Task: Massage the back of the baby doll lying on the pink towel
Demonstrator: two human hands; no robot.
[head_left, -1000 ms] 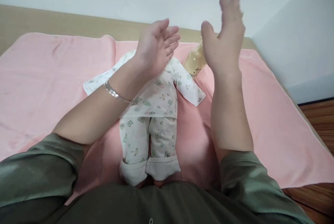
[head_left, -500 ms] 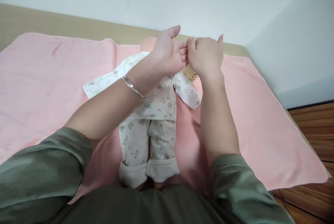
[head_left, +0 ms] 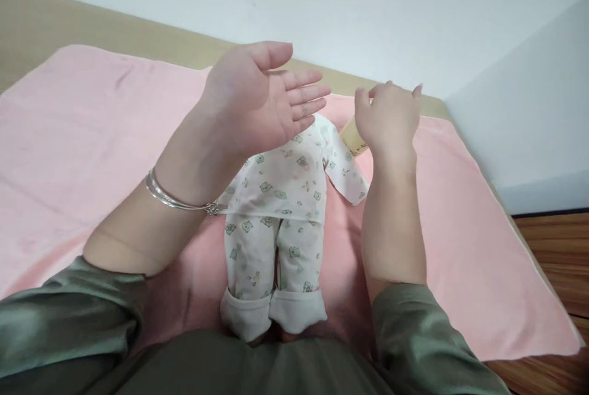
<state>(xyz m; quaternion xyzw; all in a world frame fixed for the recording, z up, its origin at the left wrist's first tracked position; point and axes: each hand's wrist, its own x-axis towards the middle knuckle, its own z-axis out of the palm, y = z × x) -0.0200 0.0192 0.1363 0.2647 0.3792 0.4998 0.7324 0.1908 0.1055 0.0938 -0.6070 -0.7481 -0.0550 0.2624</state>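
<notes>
My left hand (head_left: 264,97) is open, palm up with fingers stretched out, above the upper body of a baby doll, and I see nothing lying on the palm. Further right, the back of my right hand (head_left: 390,114) faces me, its fingers bent away and mostly hidden around a pale yellow container (head_left: 355,137) with dark print. The doll wears a white patterned top (head_left: 288,183) and matching trousers (head_left: 253,254) with turned-up cuffs. Its head is hidden behind my left hand. One sleeve (head_left: 347,174) lies spread toward my right forearm.
A pink blanket (head_left: 460,248) lies under the doll, over a pale wooden surface (head_left: 41,15). White walls (head_left: 414,15) rise at the back and right. Brown wood (head_left: 552,248) shows lower down on the right. A silver bracelet (head_left: 177,200) hangs on my left wrist.
My left hand has drawn back to the left, away from my right hand, and its palm shows more fully. My right hand has shifted slightly right, showing more of the yellow container.
</notes>
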